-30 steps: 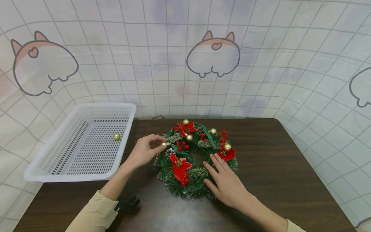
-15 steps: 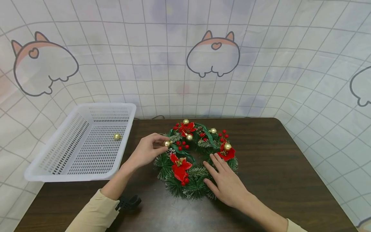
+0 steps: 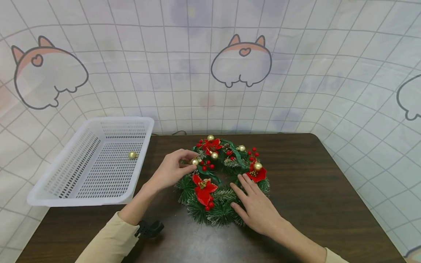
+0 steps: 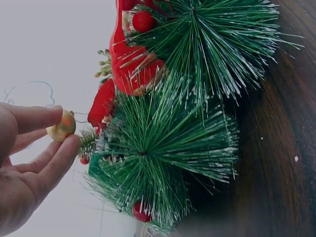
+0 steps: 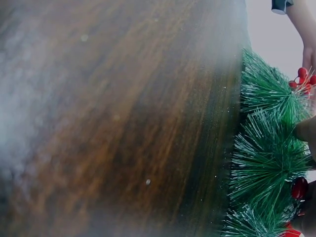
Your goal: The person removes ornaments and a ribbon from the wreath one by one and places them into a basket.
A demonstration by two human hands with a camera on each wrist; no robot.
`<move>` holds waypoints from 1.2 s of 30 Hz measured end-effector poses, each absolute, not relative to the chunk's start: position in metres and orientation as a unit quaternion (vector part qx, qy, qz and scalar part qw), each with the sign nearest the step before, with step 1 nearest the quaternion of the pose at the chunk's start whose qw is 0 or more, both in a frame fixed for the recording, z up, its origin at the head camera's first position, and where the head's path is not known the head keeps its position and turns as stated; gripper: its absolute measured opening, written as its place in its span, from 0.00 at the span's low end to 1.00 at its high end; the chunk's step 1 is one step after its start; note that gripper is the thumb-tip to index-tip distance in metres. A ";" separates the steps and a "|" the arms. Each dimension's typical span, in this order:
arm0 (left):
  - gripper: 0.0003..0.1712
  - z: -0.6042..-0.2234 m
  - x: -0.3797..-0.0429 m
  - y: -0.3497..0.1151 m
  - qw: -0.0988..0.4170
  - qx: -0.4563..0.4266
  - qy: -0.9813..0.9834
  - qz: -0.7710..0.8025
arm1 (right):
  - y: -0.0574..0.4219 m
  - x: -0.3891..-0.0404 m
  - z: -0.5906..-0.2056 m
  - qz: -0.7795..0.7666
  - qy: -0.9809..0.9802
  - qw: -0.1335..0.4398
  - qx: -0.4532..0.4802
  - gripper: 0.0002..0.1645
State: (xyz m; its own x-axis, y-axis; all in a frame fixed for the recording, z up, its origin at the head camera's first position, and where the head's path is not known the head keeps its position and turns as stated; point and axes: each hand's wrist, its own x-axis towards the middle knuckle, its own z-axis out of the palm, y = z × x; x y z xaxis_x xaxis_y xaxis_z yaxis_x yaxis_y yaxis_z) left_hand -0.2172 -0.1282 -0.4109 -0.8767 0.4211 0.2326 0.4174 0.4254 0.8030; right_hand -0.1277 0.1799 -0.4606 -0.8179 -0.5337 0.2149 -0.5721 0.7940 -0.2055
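A green Christmas wreath [image 3: 222, 212] with red poinsettias, red berries, a green ribbon and several gold baubles lies on the table. My left hand [image 3: 172, 170] pinches a gold bauble [image 4: 63, 126] between thumb and fingers, over the wreath's left side. In the left wrist view the bauble shows beside the frosted green needles, next to a red poinsettia [image 4: 133, 71]. My right hand [image 3: 256, 208] rests on the wreath's front right with its fingers spread and fairly straight, near another poinsettia [image 3: 204, 189] to its left and one beyond its fingertips.
A white perforated plastic basket [image 3: 52, 202] stands on the left of the dark wooden table [image 3: 312, 190]. One gold bauble [image 3: 132, 155] lies in it. A printed, gridded cloth wall [image 3: 184, 73] rises behind the table. A black strap device [image 3: 149, 229] sits at the left wrist.
My left hand has moved a little to the right and inward over the wreath, carrying the gold bauble. My right hand and the wreath have stayed in place.
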 end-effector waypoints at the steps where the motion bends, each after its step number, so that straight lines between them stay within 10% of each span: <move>1: 0.19 -0.410 -0.217 -0.127 0.000 0.249 0.844 0.475 | 0.180 -0.128 -0.461 0.131 -0.944 0.073 0.293 0.36; 36: 0.15 -0.402 -0.220 -0.090 0.016 0.263 0.872 0.413 | 0.181 -0.128 -0.460 0.130 -0.944 0.078 0.294 0.36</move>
